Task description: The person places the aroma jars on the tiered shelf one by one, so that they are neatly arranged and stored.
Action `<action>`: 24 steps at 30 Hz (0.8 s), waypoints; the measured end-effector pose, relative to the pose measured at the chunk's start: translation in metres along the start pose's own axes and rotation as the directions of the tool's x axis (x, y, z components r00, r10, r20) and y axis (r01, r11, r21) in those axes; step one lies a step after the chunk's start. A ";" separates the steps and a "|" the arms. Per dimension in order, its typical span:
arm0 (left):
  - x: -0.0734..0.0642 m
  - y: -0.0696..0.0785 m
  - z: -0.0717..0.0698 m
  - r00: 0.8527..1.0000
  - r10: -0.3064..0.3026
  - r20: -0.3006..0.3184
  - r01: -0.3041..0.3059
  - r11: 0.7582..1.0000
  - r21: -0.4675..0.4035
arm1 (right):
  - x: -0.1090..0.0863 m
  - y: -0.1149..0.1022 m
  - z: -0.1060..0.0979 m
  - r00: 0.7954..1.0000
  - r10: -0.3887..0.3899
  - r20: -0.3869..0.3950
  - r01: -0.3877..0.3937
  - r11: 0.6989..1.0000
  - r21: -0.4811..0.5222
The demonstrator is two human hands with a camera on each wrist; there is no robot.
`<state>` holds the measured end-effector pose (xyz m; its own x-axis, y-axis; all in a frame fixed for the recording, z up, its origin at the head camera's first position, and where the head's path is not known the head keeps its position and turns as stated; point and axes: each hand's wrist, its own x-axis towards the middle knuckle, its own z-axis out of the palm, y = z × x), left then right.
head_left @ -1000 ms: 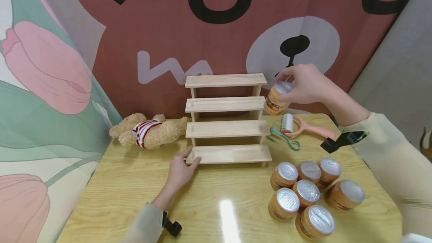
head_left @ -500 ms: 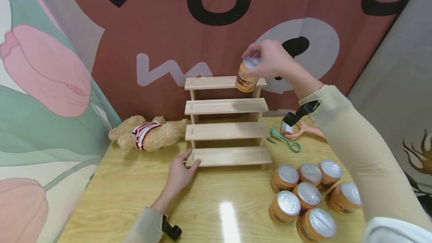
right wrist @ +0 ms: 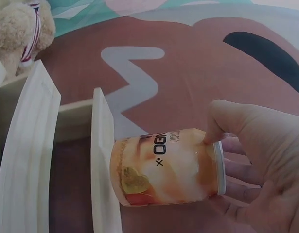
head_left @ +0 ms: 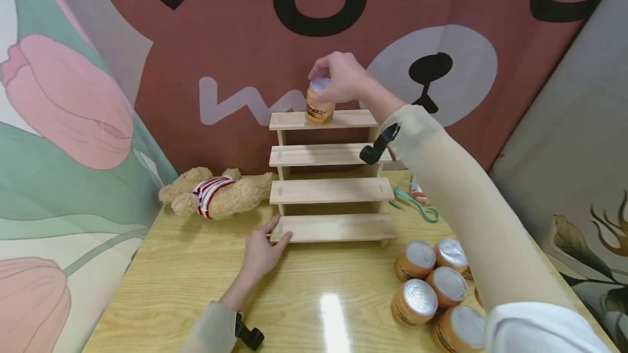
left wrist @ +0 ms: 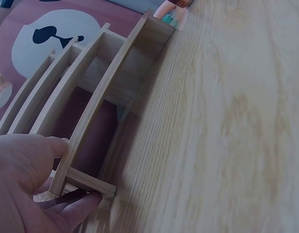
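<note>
My right hand (head_left: 340,78) holds an orange can (head_left: 320,110) with a silver lid, gripping it round its upper part. The can stands upright at the top step of a four-tier wooden display stand (head_left: 333,192), left of that step's right end. In the right wrist view, the base of the can meets the top board or sits very close to it. My left hand (head_left: 262,252) grips the left end of the lowest step. The left wrist view shows the thumb on the board's edge and fingers (left wrist: 83,208) round its end support.
Several more orange cans (head_left: 414,301) stand grouped at the table's right, partly hidden by my right sleeve. Green scissors (head_left: 417,203) lie right of the stand. A teddy bear (head_left: 230,195) in a striped shirt lies left. A patterned curtain (head_left: 221,42) hangs behind.
My right hand has carried the can leftward, up from beside the stand, across and down to the top step. The left hand has stayed on the lowest step.
</note>
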<state>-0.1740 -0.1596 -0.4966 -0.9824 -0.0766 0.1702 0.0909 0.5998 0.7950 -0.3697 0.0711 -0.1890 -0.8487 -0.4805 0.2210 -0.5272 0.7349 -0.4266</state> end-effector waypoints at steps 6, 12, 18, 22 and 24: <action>-0.004 0.001 0.000 1.000 0.011 -0.007 -0.011 1.000 0.007 | 0.012 -0.014 0.014 1.000 0.004 0.010 -0.004 1.000 -0.001; -0.008 0.001 0.000 1.000 0.010 -0.013 -0.010 1.000 0.000 | 0.020 -0.029 0.023 1.000 -0.016 0.010 0.016 1.000 0.001; -0.008 0.003 -0.001 1.000 0.029 -0.012 -0.029 1.000 0.000 | 0.023 -0.039 0.028 0.999 0.029 0.014 -0.029 1.000 -0.005; -0.010 0.003 -0.001 0.999 0.036 -0.019 -0.036 0.999 0.001 | 0.024 -0.040 0.032 0.999 0.044 0.023 -0.044 0.999 0.003; -0.011 0.004 -0.001 0.999 0.037 -0.022 -0.037 0.999 -0.007 | 0.025 -0.040 0.035 0.999 0.034 0.020 -0.034 0.999 -0.001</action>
<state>-0.1625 -0.1572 -0.4953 -0.9746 -0.0719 0.2123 0.1285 0.5968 0.7920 -0.3686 0.0132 -0.1969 -0.8652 -0.4645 0.1891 -0.4980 0.7513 -0.4331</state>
